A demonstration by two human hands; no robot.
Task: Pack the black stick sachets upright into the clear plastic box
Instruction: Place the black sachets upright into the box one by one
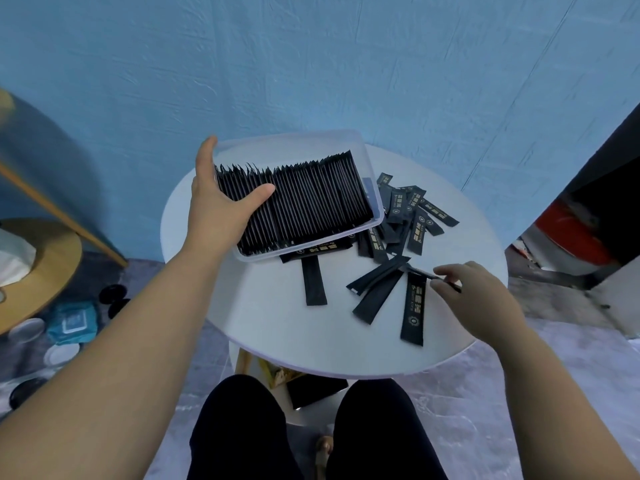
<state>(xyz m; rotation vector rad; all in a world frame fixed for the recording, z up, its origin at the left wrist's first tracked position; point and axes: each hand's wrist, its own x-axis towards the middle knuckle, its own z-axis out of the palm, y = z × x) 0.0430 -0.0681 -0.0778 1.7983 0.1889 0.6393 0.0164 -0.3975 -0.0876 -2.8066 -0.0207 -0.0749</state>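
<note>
- The right hand [478,299] is pinching a single sachet [420,273] between thumb and forefinger. The fingers are closing on its near end and the sachet is showing edge-on. Whether it is clear of the table cannot be told.
- The left hand [221,199] is gripping the left end of the clear plastic box [375,199]. Its fingers are reaching behind the end wall and its thumb is pressing across the packed row [311,202].
- The box is resting on the white round table [277,327] and is tilting toward the person, so that its open face is turning to the camera.
- The packed row is filling nearly the whole length of the box, the sachets standing side by side on edge. Only a narrow space is showing at the right end.
- The loose sachets [405,216] are lying flat in a heap just beside the right wall of the box. Several more are lying spread between the box and the right hand, and a few are lying partly under the near rim.
- Step in hand, as judged: one sachet is being picked for insertion while the other hand is steadying the box and the row.
- Next move, as judged: the sachet needs carrying to the space at the right end, turning parallel to the row and sliding in on edge. The left thumb needs to be holding the row compressed toward the left wall, since a slack row is likely to fan out and close the space.
</note>
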